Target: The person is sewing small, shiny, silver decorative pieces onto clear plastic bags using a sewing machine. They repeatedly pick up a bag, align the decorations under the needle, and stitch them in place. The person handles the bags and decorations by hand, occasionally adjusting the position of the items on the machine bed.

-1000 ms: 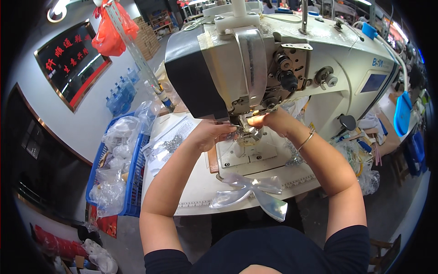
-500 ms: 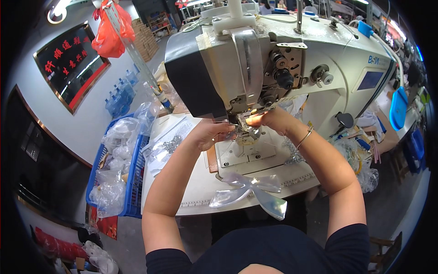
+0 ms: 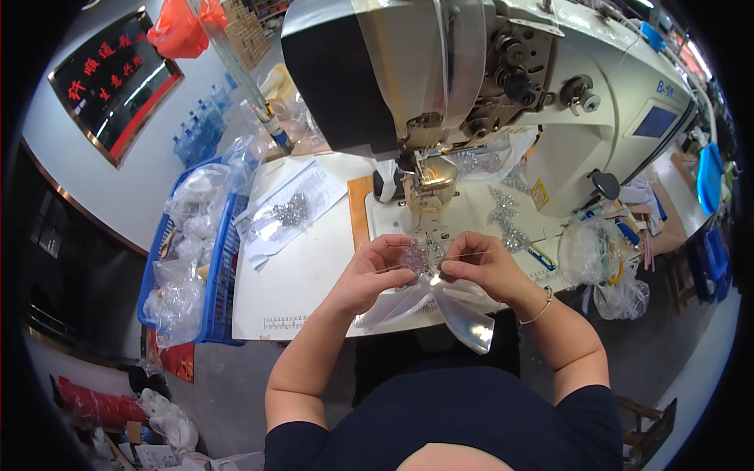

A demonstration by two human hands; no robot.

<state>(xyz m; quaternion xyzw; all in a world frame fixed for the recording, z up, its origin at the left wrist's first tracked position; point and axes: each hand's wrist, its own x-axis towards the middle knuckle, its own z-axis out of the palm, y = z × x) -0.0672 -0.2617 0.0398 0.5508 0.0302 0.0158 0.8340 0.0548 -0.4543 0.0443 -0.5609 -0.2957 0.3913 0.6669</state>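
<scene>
Holding the sparkly piece (image 3: 422,255) flat and steady between both hands looks like the best way to check it. Left hand (image 3: 375,271) and right hand (image 3: 479,265) pinch it with fingers closed, mid-frame. It looks silvery and beaded, above a shiny clear bow (image 3: 444,308).

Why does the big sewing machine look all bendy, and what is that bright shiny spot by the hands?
In the head view, the fisheye lens curves the sewing machine and the white table edges toward the dark round rim. The bright spot is glare on the silver ribbon bow held between the left hand and right hand. A small lamp also glows at the needle area.
</scene>
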